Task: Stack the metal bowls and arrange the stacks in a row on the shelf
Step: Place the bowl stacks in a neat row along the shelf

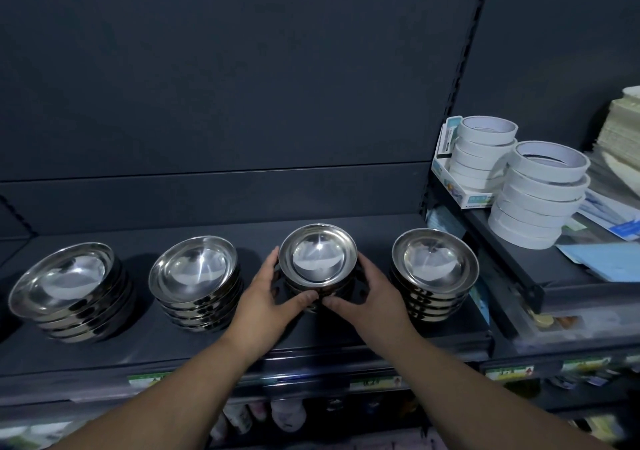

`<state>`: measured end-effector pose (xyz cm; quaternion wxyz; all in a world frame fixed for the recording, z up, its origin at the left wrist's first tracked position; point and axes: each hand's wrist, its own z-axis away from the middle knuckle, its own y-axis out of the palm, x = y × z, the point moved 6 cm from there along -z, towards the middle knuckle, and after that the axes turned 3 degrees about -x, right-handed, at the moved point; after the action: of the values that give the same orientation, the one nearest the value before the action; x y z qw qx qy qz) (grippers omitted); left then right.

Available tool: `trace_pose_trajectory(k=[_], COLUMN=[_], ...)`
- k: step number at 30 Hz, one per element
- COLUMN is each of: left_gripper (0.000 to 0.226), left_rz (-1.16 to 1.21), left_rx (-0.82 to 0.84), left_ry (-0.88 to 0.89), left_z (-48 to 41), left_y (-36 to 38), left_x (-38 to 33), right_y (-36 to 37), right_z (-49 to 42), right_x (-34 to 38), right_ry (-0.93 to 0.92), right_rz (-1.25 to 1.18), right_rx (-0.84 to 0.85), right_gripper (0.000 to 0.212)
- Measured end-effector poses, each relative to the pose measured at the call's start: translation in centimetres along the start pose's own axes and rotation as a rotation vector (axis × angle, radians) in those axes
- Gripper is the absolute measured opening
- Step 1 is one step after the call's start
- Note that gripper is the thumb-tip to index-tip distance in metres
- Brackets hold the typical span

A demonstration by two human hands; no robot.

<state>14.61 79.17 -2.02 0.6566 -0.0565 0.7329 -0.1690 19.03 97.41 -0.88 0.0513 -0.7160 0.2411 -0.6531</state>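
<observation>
Several stacks of shiny metal bowls stand in a row on the dark shelf [346, 342]. The far-left stack [65, 290] leans a little to the left. Right of it is a second stack [194, 276]. The third stack [318, 255] is gripped from both sides: my left hand [266, 297] wraps its left side and my right hand [367, 294] its right side, thumbs meeting at the front. Both hands hide its lower bowls. A fourth stack [434, 269] stands at the right, apart from my hands.
A shelf upright [453, 131] divides the bays. On the higher right shelf stand two piles of white tape rolls [540, 193], a white box [450, 179] and stacked paper goods [620, 138]. Price labels [374, 382] line the shelf's front edge. Bottles show below.
</observation>
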Motion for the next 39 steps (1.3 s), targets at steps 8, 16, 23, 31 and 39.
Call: trace_pose_trajectory(k=[8,16,23,31,39], left_gripper=[0.111,0.087,0.09,0.085,0.088], left_rz=[-0.021,0.02,-0.027,-0.083,-0.112], left_rx=[-0.03,-0.047,-0.067,-0.061,-0.055], left_ry=[-0.104,-0.075,-0.058,-0.051,-0.035], left_z=[1.9,0.9,0.9,0.7,0.7], left_y=[0.5,0.8,0.4,0.1,0.0], left_x=[2.2,1.8,1.7,1.5,1.4], right_y=[0.4,1.5,1.3,1.1,0.9], right_z=[0.9,1.1,1.0,1.1,0.8], right_x=[-2.5,-2.1,-1.6,-1.3,-0.9], right_ry=[0.117,0.052,0.043,0.04,0.006], right_rz=[0.303,0.298,0.293,0.279,0.237], right_rx=[0.094,0.126,0.11,0.115,0.073], right_gripper=[0.098,0.087,0.084,0.081,0.083])
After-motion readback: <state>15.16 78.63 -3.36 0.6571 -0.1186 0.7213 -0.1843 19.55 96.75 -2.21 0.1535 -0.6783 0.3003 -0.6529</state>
